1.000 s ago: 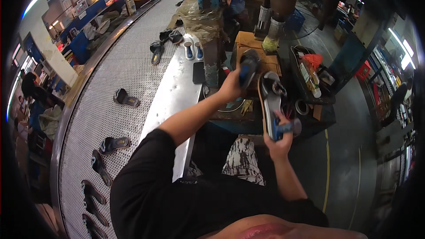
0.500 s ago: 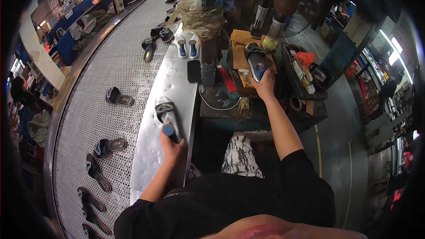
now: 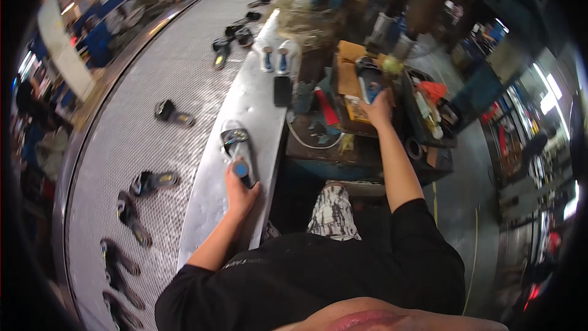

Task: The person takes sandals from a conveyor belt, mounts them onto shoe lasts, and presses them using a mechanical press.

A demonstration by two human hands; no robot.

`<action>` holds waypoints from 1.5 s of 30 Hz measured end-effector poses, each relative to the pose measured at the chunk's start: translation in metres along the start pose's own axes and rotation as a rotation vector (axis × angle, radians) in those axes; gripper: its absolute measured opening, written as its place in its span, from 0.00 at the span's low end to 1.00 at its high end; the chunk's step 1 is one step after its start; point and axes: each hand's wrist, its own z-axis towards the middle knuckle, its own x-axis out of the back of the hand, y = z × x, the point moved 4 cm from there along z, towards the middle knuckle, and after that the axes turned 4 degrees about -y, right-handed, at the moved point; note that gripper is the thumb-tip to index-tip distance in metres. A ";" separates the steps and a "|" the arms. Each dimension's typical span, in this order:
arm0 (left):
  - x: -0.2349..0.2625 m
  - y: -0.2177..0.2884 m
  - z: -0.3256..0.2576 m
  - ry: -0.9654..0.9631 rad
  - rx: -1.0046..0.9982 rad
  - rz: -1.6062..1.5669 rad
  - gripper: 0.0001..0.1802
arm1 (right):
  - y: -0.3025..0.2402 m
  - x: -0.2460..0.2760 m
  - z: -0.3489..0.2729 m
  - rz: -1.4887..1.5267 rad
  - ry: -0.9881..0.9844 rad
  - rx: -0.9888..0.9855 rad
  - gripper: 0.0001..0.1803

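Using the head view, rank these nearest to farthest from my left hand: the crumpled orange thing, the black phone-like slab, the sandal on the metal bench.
1. Sandal: right at your left hand, on the bench.
2. Black slab: farther up the bench, at its right edge.
3. Orange thing: far right, past your right hand.

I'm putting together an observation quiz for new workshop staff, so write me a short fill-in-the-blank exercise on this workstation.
1. The person's left hand grips a round-topped handle whose top is coloured ____.
2. The person's right hand holds a dark strapped sandal to the ____ of the shiny silver metal bench.
3. The flat narrow strip between this bench and the brown cardboard is coloured ____.
4. Beyond the flat black rectangle stand ____ blue-stemmed pieces.

Missing words: blue; right; red; two.
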 end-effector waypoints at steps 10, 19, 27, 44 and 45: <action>0.009 -0.005 -0.018 -0.208 -0.033 -0.303 0.44 | 0.036 0.051 -0.004 0.131 0.260 0.190 0.46; 0.167 -0.125 0.037 -0.507 0.291 0.979 0.37 | 0.009 0.065 -0.004 0.143 0.089 0.076 0.32; 0.190 -0.051 0.052 -0.275 0.162 0.231 0.32 | 0.012 0.053 -0.008 0.042 0.030 0.023 0.37; 0.037 0.069 -0.079 -0.621 0.373 -1.450 0.45 | -0.071 -0.018 -0.196 0.679 0.177 0.140 0.33; 0.021 0.086 -0.084 -0.690 0.425 -1.564 0.46 | -0.090 -0.022 -0.221 0.764 0.159 0.226 0.32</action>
